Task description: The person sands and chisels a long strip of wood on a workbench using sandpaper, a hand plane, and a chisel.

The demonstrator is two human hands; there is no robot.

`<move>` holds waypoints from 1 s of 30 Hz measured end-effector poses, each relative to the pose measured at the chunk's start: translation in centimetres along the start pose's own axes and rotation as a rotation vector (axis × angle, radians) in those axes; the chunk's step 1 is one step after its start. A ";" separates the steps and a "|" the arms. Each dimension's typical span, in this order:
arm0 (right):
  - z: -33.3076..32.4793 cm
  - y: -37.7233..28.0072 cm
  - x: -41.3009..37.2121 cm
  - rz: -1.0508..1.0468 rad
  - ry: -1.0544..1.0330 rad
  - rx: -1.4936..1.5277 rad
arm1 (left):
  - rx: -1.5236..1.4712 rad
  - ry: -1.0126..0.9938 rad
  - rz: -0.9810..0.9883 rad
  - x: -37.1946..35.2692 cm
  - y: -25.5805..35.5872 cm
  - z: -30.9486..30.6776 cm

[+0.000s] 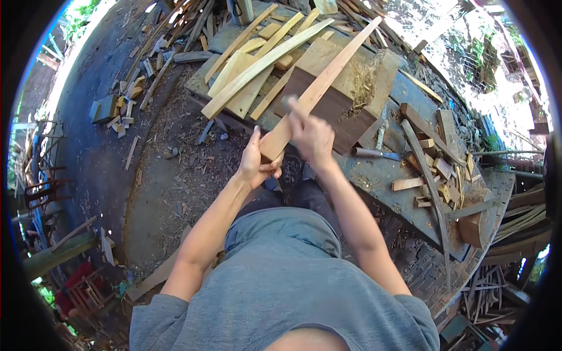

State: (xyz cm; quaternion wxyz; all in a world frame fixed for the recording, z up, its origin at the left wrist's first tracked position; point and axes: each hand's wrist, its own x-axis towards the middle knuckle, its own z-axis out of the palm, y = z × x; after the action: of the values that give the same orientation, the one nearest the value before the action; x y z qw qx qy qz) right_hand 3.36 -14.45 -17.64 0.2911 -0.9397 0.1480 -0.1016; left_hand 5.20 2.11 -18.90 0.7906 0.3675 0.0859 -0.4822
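A long, tapering wooden plank [332,76] slants from my body toward the far side of the bench. My left hand [256,161] is closed around its wide near end. Over the plank's right edge, my right hand [313,133] is curled, with a small greyish thing at its fingertips, too blurred to name. The plank's middle passes over a big brown wooden block [339,114] on the bench. A tool with a wooden handle and metal blade [374,154], perhaps a chisel, lies right of my right hand.
Pale wooden strips [269,67] lie left of the plank. A metal cup [240,11] stands at the bench's far edge. Offcuts [442,175] and a long thin stick [426,169] lie on the right. More scraps [126,102] litter the ground at left.
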 end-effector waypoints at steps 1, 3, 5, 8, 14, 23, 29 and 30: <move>-0.5 -1.3 -2.2 -0.084 -0.026 0.069 | -0.024 -0.005 -0.006 0.1 0.0 -1.1; 0.3 -2.8 -7.6 -0.217 -0.085 0.112 | -0.080 0.239 -0.063 -0.2 0.3 -1.2; -0.3 -3.4 -8.5 -0.233 -0.132 0.089 | -0.044 0.222 -0.044 -1.2 0.6 -0.9; 0.5 -1.9 -4.4 -0.179 -0.049 -0.022 | 0.015 0.176 -0.014 -1.3 -0.2 -1.9; 0.7 -3.3 -4.9 -0.161 -0.055 -0.053 | 0.000 0.130 0.037 -1.7 0.4 -1.0; 1.7 -2.8 -1.3 -0.106 0.052 -0.112 | 0.019 0.098 0.047 -1.9 0.2 -1.4; -0.2 -5.2 -8.8 -0.241 -0.133 -0.112 | -0.042 0.380 0.089 -0.4 -0.6 -0.3; -0.5 -4.7 -7.7 -0.263 -0.103 -0.147 | -0.018 0.300 0.049 -0.9 -0.4 -0.7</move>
State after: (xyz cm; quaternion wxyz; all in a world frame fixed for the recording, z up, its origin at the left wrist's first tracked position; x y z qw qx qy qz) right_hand -3.00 -8.41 -15.32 0.2129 -0.9737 0.0156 -0.0792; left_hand 4.58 3.09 -19.12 0.7837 0.4302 0.1984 -0.4016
